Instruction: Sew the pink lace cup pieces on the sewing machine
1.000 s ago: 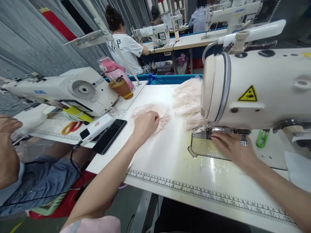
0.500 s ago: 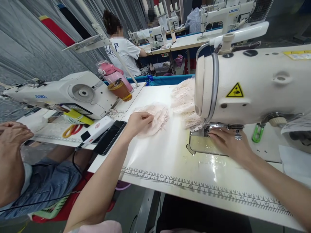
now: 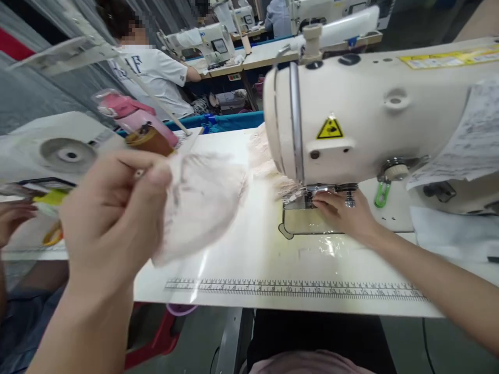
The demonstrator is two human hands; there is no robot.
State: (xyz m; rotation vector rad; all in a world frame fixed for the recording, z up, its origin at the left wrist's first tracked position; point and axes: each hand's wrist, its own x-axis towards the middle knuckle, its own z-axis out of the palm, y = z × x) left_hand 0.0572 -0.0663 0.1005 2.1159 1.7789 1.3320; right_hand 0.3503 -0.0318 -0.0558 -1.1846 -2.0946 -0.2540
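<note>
Pinched in my left hand [image 3: 120,208], a pale pink fabric piece [image 3: 206,202] hangs above the left part of the table, blurred by motion. My right hand [image 3: 346,213] is at the presser foot of the sewing machine [image 3: 351,119], its fingers bent together near the needle area. Whether those fingers hold anything is hidden. Behind and left of the needle, more pale pink fabric [image 3: 261,153] lies on the table, partly covered by the machine head.
A printed ruler [image 3: 292,291] runs along the table's front edge. On the left are a pink bottle [image 3: 144,119], a brown cup [image 3: 150,140] and another sewing machine [image 3: 58,150], with a co-worker's hand [image 3: 13,218] beside it. A green clip-like tool [image 3: 382,193] lies right of the needle.
My left hand has lifted the pink fabric piece off the table and brought it up, closer to the camera. My right hand stays at the presser foot. The view has shifted right.
</note>
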